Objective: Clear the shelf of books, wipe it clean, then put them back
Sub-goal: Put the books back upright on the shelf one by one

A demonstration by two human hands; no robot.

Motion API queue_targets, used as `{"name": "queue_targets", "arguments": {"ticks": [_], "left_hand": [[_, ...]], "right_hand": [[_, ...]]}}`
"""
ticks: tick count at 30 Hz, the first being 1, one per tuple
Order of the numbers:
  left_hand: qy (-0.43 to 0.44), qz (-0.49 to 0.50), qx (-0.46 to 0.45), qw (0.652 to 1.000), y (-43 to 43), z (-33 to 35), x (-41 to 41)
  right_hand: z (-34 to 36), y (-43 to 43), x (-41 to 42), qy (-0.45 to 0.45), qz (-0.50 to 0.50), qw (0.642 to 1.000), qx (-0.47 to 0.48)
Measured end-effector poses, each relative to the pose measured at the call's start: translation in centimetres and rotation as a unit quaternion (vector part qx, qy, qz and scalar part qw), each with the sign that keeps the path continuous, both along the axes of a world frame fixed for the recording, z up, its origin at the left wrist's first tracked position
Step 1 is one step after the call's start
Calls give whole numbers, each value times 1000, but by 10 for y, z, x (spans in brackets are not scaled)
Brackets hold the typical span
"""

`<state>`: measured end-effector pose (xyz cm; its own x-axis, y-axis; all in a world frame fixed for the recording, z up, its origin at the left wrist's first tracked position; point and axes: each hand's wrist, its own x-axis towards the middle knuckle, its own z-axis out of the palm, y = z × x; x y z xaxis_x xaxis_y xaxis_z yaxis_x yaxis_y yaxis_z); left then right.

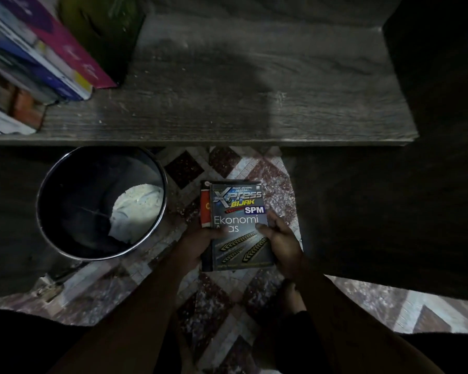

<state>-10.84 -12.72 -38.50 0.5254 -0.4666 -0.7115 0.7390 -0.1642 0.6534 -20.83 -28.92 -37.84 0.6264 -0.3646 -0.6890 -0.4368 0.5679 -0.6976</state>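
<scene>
Two stacked books, long axis toward shelf

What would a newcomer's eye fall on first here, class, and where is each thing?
At centre, the left hand and right hand grip a glossy grey Xpress Bijak SPM Ekonomi paperback book over a red-spined book. Left of it stands a round dark metal bucket holding a crumpled white cloth. Above, colourful leaning books fill the left end of the grey wooden shelf.
</scene>
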Motion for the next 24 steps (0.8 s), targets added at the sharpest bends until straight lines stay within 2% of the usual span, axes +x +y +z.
{"name": "queue_targets", "arguments": {"ticks": [4,10,16,24], "left_hand": [[-27,19,19,999,4,28,-6],[-28,-6,5,1000,21,81,-22],[-45,-38,5,998,47,158,-43],[-135,-86,-37,986,78,252,-62]], "right_hand": [[35,2,-7,-25,12,1000,7],[96,15,-29,-29,13,999,-26],[176,41,-62,-92,45,994,-49],[256,55,-81,-150,55,982,-100]]}}
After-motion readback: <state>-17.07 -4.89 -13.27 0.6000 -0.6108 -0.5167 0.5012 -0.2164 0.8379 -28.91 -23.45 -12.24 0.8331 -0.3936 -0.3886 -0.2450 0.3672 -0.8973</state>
